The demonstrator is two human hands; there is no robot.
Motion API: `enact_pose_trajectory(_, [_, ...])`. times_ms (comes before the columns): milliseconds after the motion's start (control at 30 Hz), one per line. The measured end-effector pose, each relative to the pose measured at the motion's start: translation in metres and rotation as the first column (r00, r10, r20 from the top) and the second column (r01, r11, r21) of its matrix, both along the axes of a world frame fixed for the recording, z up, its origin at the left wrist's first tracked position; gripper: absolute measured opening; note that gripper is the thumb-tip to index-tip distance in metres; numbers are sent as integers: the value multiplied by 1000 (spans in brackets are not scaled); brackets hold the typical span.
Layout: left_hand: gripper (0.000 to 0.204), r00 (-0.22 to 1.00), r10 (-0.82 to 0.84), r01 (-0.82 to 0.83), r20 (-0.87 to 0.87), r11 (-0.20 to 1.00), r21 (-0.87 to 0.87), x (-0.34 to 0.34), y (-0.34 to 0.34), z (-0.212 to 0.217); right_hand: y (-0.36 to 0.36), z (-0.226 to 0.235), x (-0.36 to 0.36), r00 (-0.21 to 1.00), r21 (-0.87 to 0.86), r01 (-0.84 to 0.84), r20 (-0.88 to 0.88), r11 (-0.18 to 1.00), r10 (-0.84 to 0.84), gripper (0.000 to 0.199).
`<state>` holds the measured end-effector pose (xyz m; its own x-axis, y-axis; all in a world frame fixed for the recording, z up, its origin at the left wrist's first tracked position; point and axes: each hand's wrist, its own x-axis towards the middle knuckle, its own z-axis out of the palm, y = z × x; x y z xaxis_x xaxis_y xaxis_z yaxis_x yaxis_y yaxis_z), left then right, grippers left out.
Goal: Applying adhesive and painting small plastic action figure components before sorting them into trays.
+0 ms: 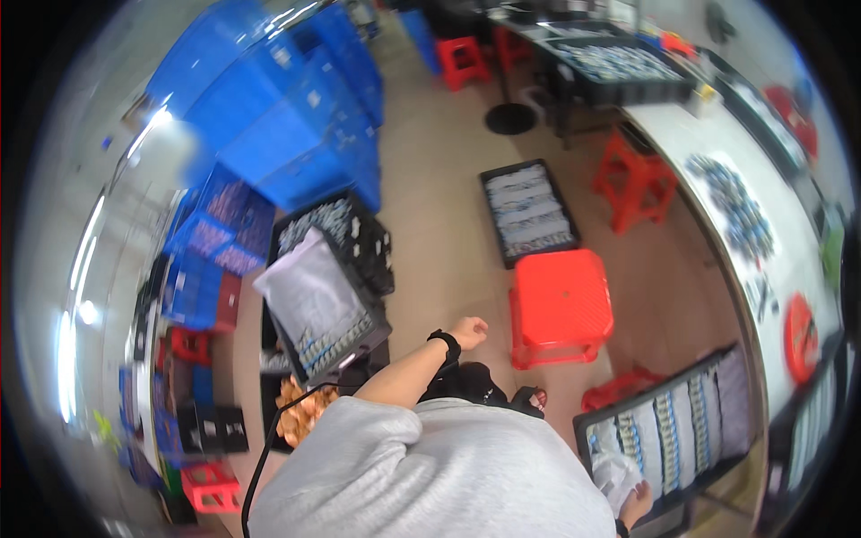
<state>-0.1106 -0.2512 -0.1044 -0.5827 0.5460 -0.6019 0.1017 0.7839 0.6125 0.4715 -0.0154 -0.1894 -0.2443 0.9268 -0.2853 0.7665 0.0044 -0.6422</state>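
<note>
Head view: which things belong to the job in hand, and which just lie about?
Seemingly in use:
translucent plastic at the right hand
black tray beneath, holding small parts

Apparently just lying about:
large red stool
blue bins
floor tray

Tray at right, stool ahead

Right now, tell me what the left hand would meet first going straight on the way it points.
Probably the nearest red stool, whose seat lies in line with the left hand in this view. Depth is unclear, though: the hand may be high enough to pass over it.
</note>
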Motion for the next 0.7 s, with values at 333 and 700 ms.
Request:
enact_pose_trajectory(333, [15,858,461,-510,-225,812,-282,31,-298,-67,89,87,-289,849,125,-443,-258,888,461,31])
enact_pose_trajectory(700, [27,-18,999,-985,31,-12,-172,66,-442,-102,-218,158,-744,12,98,-994,-385,54,923,26])
